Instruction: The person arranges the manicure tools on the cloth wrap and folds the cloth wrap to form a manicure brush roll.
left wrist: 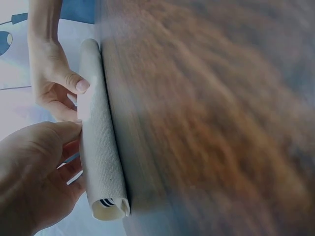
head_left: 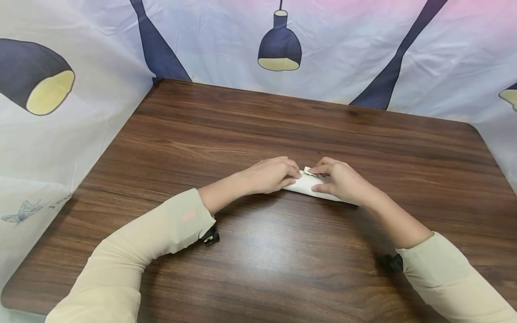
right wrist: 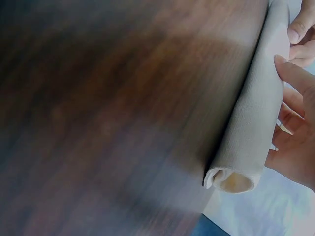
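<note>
A cream-white cloth roll (head_left: 304, 185) lies on the table, a ribbed tube with open ends. My left hand (head_left: 276, 174) holds its left part, thumb on the near side and fingers over the far side. Further right, my right hand (head_left: 339, 179) grips the same roll between thumb and fingers. By the right fingertips a small white tab (head_left: 308, 171) sticks up; what it belongs to is unclear. In the left wrist view, dark stripes show inside the near end of the roll (left wrist: 101, 147). The right wrist view shows layers curled inside the roll's other end (right wrist: 234, 181).
The brown wood-grain table (head_left: 258, 130) spreads around the roll on all sides. Behind and to the left hangs a pale curtain (head_left: 226, 40) printed with lamps. Small black devices (head_left: 211, 235) sit under both sleeve cuffs.
</note>
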The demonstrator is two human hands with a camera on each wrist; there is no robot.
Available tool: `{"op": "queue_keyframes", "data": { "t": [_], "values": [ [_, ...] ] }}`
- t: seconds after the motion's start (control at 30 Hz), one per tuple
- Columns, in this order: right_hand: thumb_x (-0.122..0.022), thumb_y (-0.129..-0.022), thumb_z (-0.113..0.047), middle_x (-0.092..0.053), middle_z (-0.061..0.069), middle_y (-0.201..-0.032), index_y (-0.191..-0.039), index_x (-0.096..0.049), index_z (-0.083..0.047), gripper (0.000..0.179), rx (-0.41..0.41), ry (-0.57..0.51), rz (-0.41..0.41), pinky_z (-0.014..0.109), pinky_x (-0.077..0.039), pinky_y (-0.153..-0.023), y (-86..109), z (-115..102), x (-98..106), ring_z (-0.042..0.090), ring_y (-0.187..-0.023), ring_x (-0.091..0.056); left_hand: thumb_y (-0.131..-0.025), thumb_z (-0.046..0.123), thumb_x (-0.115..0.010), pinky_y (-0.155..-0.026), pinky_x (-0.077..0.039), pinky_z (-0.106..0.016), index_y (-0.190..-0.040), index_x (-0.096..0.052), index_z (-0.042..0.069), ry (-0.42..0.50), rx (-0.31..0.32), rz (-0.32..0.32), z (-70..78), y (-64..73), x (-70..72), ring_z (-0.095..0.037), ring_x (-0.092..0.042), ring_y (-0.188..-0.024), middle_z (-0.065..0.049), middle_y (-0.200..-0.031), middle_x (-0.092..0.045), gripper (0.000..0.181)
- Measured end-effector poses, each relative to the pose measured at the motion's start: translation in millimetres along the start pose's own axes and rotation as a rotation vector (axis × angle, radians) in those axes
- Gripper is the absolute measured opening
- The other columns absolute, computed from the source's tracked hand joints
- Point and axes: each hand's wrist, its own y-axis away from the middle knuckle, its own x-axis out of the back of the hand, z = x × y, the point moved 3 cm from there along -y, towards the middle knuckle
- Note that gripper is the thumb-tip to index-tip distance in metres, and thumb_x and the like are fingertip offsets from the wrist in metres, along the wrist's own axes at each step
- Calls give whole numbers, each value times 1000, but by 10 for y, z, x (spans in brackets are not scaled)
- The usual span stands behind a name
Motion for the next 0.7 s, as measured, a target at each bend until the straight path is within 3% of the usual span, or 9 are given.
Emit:
{"op": "queue_keyframes", "data": {
  "t": [0.33, 0.57, 0.7],
  "values": [
    [-72, -80, -16, -58, 8, -108, -114, -63, 0, 38, 37, 11, -47, 40, -46, -78, -53, 2, 41, 23, -94, -57, -94, 15, -54, -106, -23, -28, -116, -64, 5, 2, 3, -6, -2, 6, -6, -17, -48, -117, -4, -119, -59, 26],
    [-71, -81, -12, -58, 3, -95, -110, -65, 2, 33, 42, 26, -161, 34, -44, -71, -206, -50, 103, 17, -80, -53, -93, 15, -55, -99, -33, -28, -114, -65, 7, 20, 16, 10, -54, 24, 21, -17, -50, -114, -2, -119, -59, 25],
    [-71, -81, -14, -59, 4, -99, -111, -65, 1, 34, 22, 51, -163, 36, -44, -72, -197, -72, 90, 18, -83, -55, -93, 16, -55, -100, -33, -29, -113, -66, 8, 19, 23, 1, -64, 17, 3, -17, -50, -114, -2, -119, -59, 24]
  ]
}}
